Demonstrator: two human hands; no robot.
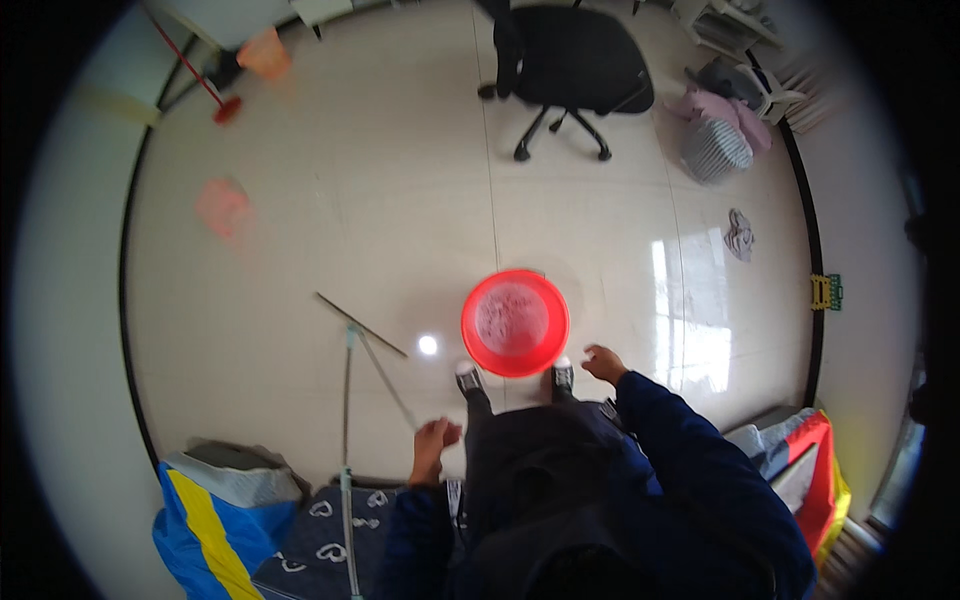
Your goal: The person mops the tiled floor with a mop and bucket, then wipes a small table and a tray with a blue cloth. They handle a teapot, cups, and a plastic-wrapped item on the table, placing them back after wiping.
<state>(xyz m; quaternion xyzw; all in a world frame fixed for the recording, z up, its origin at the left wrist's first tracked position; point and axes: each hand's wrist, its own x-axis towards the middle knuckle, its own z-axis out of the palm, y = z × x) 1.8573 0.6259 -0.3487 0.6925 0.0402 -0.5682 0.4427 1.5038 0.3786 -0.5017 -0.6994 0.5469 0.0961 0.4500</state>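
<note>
A red plastic basin (553, 345) stands on the floor just in front of my shoes, holding water with foam (513, 318) on it. To the basin's lower right, my right hand (604, 364) hangs apart from its rim, fingers loosely bent and nothing visible in them. Lower and further left is my left hand (433, 448), half curled with no object seen in it. A flat mop or squeegee stands left of that hand: its pole (346, 420) runs down past the dark bedding, and its thin head (375, 334) is on the tiles.
A black office chair (577, 60) stands beyond the basin. Pillows (716, 150) and a crumpled cloth (739, 235) lie to the right. A pink bag-like item (225, 208), an orange bin (264, 54) and a red-handled tool (226, 109) are leftward. Dark heart-patterned bedding (322, 529) is at lower left.
</note>
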